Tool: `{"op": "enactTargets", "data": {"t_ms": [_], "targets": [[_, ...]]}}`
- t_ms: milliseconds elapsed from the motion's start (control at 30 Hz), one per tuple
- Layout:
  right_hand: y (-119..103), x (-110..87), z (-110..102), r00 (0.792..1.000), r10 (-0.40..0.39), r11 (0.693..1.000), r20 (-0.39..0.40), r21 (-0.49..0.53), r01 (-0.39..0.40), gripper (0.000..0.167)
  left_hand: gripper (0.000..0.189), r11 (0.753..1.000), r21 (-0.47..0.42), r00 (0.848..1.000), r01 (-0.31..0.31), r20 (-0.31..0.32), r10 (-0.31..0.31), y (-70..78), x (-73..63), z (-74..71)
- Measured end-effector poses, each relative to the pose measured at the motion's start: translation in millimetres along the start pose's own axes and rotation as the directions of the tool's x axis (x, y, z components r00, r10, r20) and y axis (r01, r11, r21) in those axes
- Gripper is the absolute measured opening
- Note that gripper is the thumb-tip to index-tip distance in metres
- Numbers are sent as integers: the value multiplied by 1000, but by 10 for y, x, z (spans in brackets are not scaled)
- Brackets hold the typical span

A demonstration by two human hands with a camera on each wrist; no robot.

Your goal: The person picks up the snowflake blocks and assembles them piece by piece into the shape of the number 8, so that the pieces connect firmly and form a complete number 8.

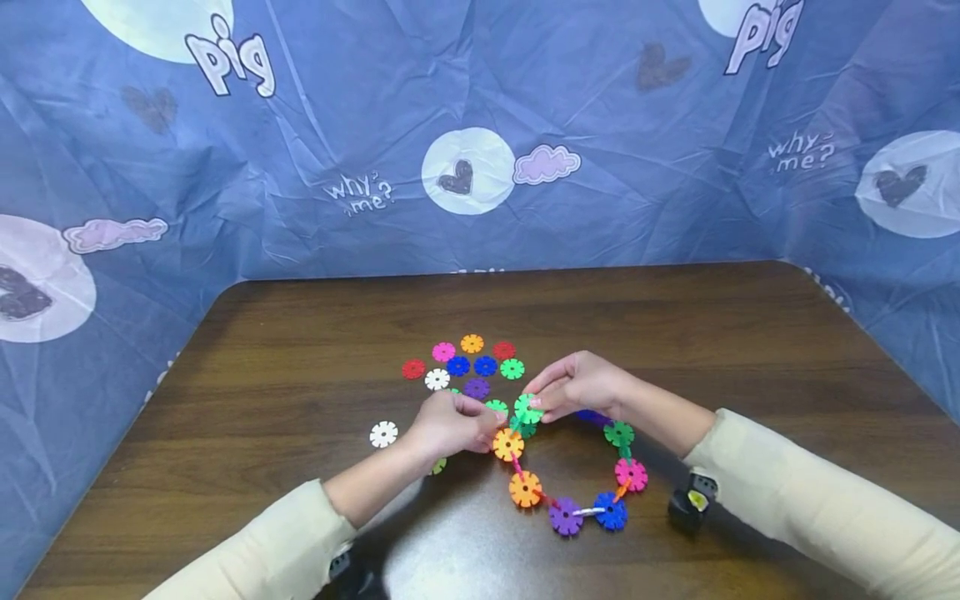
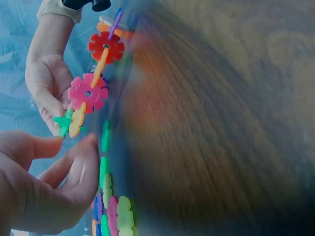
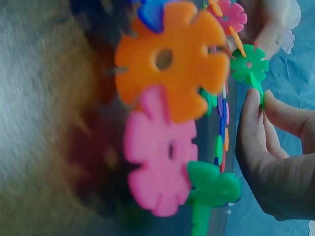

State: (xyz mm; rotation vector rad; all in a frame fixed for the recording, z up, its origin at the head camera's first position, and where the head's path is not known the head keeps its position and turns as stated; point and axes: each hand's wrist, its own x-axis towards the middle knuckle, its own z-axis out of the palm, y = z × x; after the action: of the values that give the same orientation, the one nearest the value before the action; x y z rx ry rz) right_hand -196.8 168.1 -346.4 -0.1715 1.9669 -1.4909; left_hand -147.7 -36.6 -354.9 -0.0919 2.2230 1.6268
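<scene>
Head view: brown table [image 1: 675,317] below, my left hand [image 1: 450,423] has thumb and fingertips parted, nothing visible between them, while my right hand [image 1: 585,387] is pinching; the linked disc chain [image 1: 566,517] curves near and right, loose discs [image 1: 485,366] (a colourful crowd!) lie farther left, and my right fingertips grip the chain's green disc [image 1: 526,412].

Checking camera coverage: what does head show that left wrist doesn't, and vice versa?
Head only: the "pig" lettering and "why me?" lettering on the blue backdrop, plus the flat face of the purple flower-shaped disc in the chain.

Left wrist only: the flat face of the chain's red flower-shaped disc; head catches it roughly edge-on.

Both: left hand, right hand, right sleeve, chain, loose flower-shaped discs, wood-grain table, backdrop.
</scene>
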Motion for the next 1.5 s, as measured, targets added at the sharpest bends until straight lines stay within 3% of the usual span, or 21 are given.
{"op": "enactTargets", "data": {"t_ms": [100, 233, 367, 467, 533, 633, 700, 733, 767, 833, 900, 967, 1133, 1200, 1500], "targets": [[13, -19, 37, 998, -13, 1000, 54, 26, 12, 30, 21, 997, 43, 997, -57, -50, 59, 14, 8, 16], [4, -39, 81, 996, -16, 1000, 86, 24, 14, 30, 18, 992, 75, 994, -97, -50, 101, 15, 29, 38], [-21, -13, 109, 999, -33, 999, 31, -27, 34, 27, 14, 994, 41, 994, -99, -50, 101, -1, 44, 50], [-41, 25, 132, 995, -93, 978, -39, -189, 84, 23, 14, 997, -2, 996, -74, -48, 74, -21, 46, 44], [-59, 50, 154, 986, -158, 921, -52, -367, 128, 20, 15, 998, -15, 998, -55, -41, 55, -34, 45, 32], [-84, 88, 206, 965, -262, 746, -27, -640, 185, 18, 15, 999, -25, 999, -22, -26, 21, -49, 44, 11], [-91, 108, 241, 951, -309, 628, 17, -747, 217, 20, 15, 1000, -28, 1000, -10, -16, 9, -55, 46, 4], [-90, 118, 256, 946, -322, 585, 30, -780, 224, 21, 15, 1000, -31, 1000, -4, -11, 4, -59, 48, 2], [-88, 124, 269, 944, -327, 554, 34, -803, 221, 21, 15, 999, -35, 1000, 0, -7, 0, -62, 51, 0], [-80, 132, 284, 943, -330, 524, 32, -825, 211, 22, 15, 999, -39, 1000, 3, -4, -3, -67, 53, -3], [-69, 126, 281, 940, -341, 523, 20, -826, 208, 22, 15, 999, -33, 1000, 6, -8, -7, -70, 51, -6], [-78, 98, 255, 923, -385, 530, 3, -817, 224, 22, 15, 1000, -26, 1000, 7, -11, -7, -64, 54, -9], [-106, -17, 172, 838, -543, 556, -50, -770, 314, 15, 15, 1000, -21, 1000, -5, -16, 4, -59, 60, -18], [-109, -55, 144, 819, -571, 568, -59, -748, 342, 10, 15, 1000, -22, 1000, -9, -20, 9, -53, 63, -24], [-11, -142, 123, 830, -555, 627, -45, -679, 383, 7, 16, 999, -36, 999, 16, -27, -17, -50, 78, 0]]}}
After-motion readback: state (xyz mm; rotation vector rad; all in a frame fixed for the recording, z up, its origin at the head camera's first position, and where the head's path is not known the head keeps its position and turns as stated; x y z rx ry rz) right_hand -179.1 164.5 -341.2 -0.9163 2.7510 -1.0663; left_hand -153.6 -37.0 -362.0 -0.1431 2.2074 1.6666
